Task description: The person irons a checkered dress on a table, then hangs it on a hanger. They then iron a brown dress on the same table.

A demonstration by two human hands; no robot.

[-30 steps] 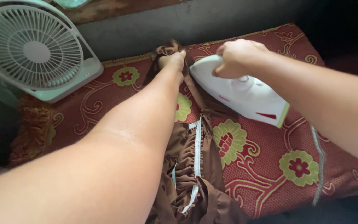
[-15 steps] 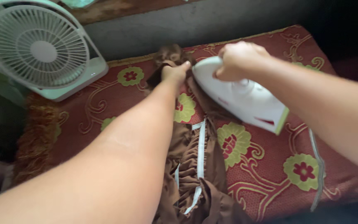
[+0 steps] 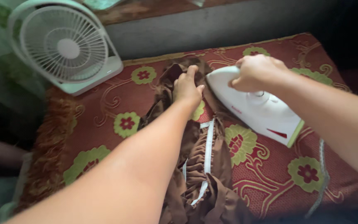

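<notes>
A person irons a brown garment point(image 3: 199, 166) on a red rug point(image 3: 270, 174) patterned with yellow-green flowers and curling gold lines. The rug serves as the pressing surface; its fringed edge point(image 3: 50, 153) bunches at the left, and a gold border runs along its far side against a grey wall base point(image 3: 212, 29). Above that runs a strip of reddish-brown wood point(image 3: 141, 9).

The right hand point(image 3: 255, 72) is wrapped tight around the handle of a white iron point(image 3: 255, 108), whose nose points toward the garment's far end and whose heel carries a pale green trim. The iron sits on the rug, its nose over the brown cloth. The left hand point(image 3: 188, 87) lies just beside the iron's nose, fingers pressed together and flat on the upper end of the garment, pinning the fabric to the rug rather than gripping it.

The garment runs from the far middle of the rug down toward the viewer, gathered into ruffles, with a white band point(image 3: 207, 145) along its length.

A white fan point(image 3: 65, 47) stands at the rug's far left corner, its round grille tilted toward the work. A grey cord point(image 3: 322, 166) trails across the rug at the right. The surroundings are dim.
</notes>
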